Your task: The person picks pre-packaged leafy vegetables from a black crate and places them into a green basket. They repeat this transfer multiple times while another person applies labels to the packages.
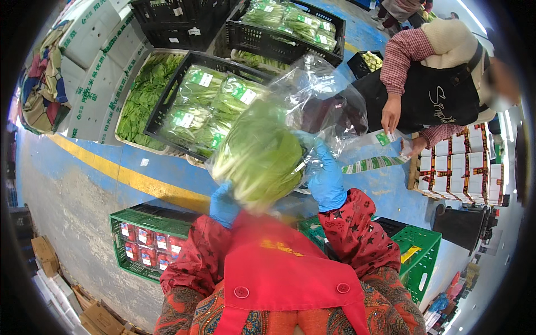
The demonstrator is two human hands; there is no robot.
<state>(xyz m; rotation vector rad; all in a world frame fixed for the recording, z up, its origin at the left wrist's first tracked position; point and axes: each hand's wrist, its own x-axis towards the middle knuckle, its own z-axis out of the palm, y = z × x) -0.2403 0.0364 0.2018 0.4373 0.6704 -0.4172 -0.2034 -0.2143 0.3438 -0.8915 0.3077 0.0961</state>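
Note:
A clear plastic bag packed with leafy greens (261,157) hangs before my red apron, somewhat blurred. My left hand (224,204), in a blue glove, grips its lower left corner near the pale stems. On the other side my right hand (327,180), also gloved in blue, is closed on the plastic at the bag's right edge. Loose transparent film (324,90) spreads up and right from there; whether it belongs to the same bag, I cannot tell. Just beyond, a black crate (161,111) holds several bagged, labelled greens (201,90).
At right, a co-worker (427,88) holds a strip of green-and-white labels (372,164). Another black crate (276,44) of bagged greens stands at the back. Green crates (144,217) flank me. White foam boxes (94,92) are stacked left, white cartons (456,165) right.

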